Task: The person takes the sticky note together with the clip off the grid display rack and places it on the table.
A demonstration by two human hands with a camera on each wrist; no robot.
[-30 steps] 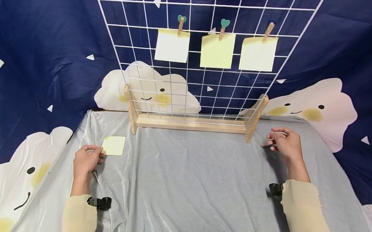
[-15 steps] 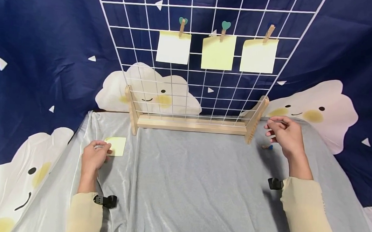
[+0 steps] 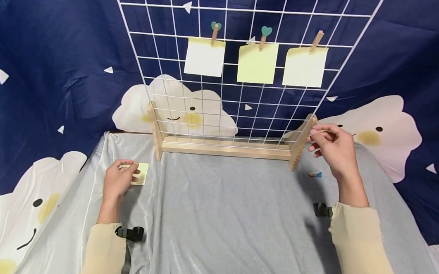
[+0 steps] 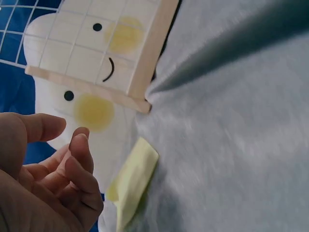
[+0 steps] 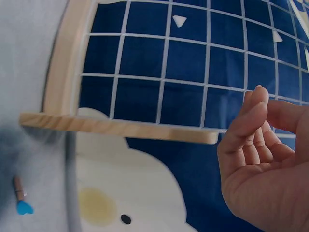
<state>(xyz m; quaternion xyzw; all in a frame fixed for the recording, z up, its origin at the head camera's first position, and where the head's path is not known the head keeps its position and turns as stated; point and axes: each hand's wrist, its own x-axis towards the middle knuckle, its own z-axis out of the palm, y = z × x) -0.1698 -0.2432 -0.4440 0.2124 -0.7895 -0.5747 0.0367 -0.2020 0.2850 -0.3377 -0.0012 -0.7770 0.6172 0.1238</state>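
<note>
My left hand (image 3: 118, 179) hovers over a pale yellow sticky note (image 3: 141, 175) on the left of the cloth, covering part of it from above. In the left wrist view the note (image 4: 135, 179) lies with a bent edge beyond the fingers, and a gap shows between thumb and index finger. My right hand (image 3: 334, 149) is raised beside the rack's right wooden foot (image 3: 302, 143), fingers loosely curled, thumb near the index fingertip, nothing visible between them. Below it a small clothespin with a blue heart (image 3: 315, 174) lies on the cloth.
A white wire grid (image 3: 221, 100) stands in a wooden base (image 3: 226, 147) at the back. Three sticky notes (image 3: 257, 64) hang from it on clothespins (image 3: 215, 33). Grey cloth (image 3: 219, 215) covers the table; a navy curtain with clouds (image 3: 61, 29) hangs behind.
My left hand has moved right, over the sticky note. My right hand has let go of the clothespin, which stays on the cloth, and has risen toward the rack.
</note>
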